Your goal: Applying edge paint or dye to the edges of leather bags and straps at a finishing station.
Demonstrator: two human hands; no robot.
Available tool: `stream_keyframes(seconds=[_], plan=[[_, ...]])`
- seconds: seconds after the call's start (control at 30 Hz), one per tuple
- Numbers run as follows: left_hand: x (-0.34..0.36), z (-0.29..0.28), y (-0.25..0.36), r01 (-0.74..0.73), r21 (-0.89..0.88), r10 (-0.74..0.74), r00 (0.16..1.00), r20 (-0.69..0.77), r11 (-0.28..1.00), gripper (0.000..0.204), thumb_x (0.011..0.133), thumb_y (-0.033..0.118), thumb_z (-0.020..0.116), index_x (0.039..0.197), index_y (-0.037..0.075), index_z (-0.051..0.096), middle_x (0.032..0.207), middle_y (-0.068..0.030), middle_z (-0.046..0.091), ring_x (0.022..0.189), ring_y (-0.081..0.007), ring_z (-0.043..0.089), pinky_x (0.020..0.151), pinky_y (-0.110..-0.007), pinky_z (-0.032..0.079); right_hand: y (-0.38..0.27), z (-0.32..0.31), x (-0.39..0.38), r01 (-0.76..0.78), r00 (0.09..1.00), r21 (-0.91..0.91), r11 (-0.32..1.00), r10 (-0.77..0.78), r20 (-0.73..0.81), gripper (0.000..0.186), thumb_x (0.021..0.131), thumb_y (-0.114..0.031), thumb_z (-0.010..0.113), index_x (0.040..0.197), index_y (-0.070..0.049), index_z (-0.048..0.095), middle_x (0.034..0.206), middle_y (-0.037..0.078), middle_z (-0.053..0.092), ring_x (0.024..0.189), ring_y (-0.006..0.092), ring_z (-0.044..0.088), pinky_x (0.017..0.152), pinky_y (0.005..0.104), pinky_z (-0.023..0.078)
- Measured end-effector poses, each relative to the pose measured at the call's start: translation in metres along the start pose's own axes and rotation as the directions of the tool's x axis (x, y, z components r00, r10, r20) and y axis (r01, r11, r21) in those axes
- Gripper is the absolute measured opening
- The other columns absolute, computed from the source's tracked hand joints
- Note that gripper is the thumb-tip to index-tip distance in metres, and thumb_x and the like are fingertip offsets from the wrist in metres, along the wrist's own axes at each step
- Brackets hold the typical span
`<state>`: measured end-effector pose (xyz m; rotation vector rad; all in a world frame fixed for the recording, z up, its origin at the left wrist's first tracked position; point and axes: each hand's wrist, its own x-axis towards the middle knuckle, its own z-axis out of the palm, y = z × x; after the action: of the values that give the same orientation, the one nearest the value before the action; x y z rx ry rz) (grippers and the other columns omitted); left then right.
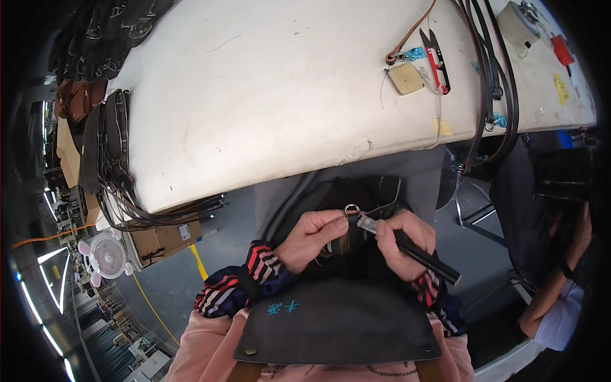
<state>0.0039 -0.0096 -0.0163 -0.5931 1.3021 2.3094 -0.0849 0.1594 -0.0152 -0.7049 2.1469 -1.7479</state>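
Observation:
My left hand (313,240) pinches a dark piece just under a silver metal ring (352,209), above my lap. My right hand (407,243) is closed around a long black-handled tool (428,256) with a flat silvery end. That end points at the ring and sits close beside it; I cannot tell whether they touch. The tool's exact kind does not show. Beneath both hands lies a dark bag-like item (344,191), partly hidden by my fingers. A dark apron (337,318) covers my lap.
The white table (254,95) lies ahead. Red-and-black thread snips (435,63), a yellowish block (406,79) and a brown strap (414,30) are on it. Black straps (490,76) hang over its edge at right. A co-worker's arm (560,280) is at far right.

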Motion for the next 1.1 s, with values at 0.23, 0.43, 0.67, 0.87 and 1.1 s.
stream_keyframes(seconds=[0.23, 0.43, 0.67, 0.87, 1.1], plan=[[0.000, 0.004, 0.003, 0.039, -0.053, -0.039, 0.999, -0.011, 0.998, 0.027, 0.093, 0.017, 0.044, 0.107, -0.002, 0.056, 0.085, 0.0028, 0.057, 0.074, -0.0006, 0.047, 0.066, -0.017, 0.040, 0.016, -0.010, 0.001, -0.295, 0.945, 0.000, 0.956, 0.291, -0.149, 0.017, 0.077, -0.006, 0.063, 0.066, -0.002, 0.051, 0.052, 0.002, 0.047, 0.047, 0.0046, 0.041, 0.045, 0.0217, 0.035], [0.001, 0.001, 0.000, 0.032, -0.083, -0.037, 0.998, -0.049, 0.996, 0.027, 0.092, 0.016, 0.044, 0.108, -0.002, 0.055, 0.084, 0.0035, 0.056, 0.074, -0.0004, 0.045, 0.066, -0.017, 0.040, 0.016, -0.012, -0.002, -0.284, 0.940, -0.053, 0.957, 0.267, -0.211, 0.016, 0.078, -0.007, 0.063, 0.068, -0.001, 0.052, 0.053, 0.001, 0.049, 0.048, 0.0041, 0.043, 0.044, 0.0212, 0.035], [0.000, 0.005, 0.006, 0.051, -0.138, -0.061, 0.996, -0.065, 0.989, 0.025, 0.093, 0.016, 0.044, 0.106, -0.002, 0.056, 0.081, 0.0042, 0.055, 0.074, -0.0002, 0.044, 0.066, -0.018, 0.039, 0.010, -0.006, -0.001, -0.224, 0.962, -0.018, 0.974, 0.218, -0.163, 0.015, 0.077, -0.007, 0.064, 0.069, -0.001, 0.052, 0.056, 0.003, 0.052, 0.049, 0.0064, 0.047, 0.046, 0.0222, 0.037], [0.001, -0.002, 0.001, 0.024, -0.105, -0.031, 0.997, -0.072, 0.994, 0.023, 0.092, 0.017, 0.045, 0.098, -0.001, 0.058, 0.079, 0.0046, 0.054, 0.073, -0.0001, 0.044, 0.065, -0.018, 0.038, 0.005, 0.002, -0.001, 0.062, 0.998, -0.019, 0.998, -0.063, -0.022, 0.008, 0.074, -0.005, 0.064, 0.071, -0.003, 0.056, 0.060, 0.008, 0.054, 0.050, 0.0172, 0.052, 0.047, 0.0271, 0.040], [0.002, 0.000, 0.002, 0.020, -0.125, -0.030, 0.996, -0.079, 0.992, 0.021, 0.091, 0.017, 0.047, 0.091, 0.000, 0.059, 0.080, 0.0041, 0.054, 0.074, -0.0006, 0.045, 0.067, -0.017, 0.038, 0.024, -0.008, 0.004, -0.206, 0.960, -0.051, 0.977, 0.192, -0.204, 0.014, 0.077, -0.005, 0.063, 0.069, -0.001, 0.053, 0.055, 0.002, 0.050, 0.050, 0.0045, 0.043, 0.046, 0.0210, 0.037]])
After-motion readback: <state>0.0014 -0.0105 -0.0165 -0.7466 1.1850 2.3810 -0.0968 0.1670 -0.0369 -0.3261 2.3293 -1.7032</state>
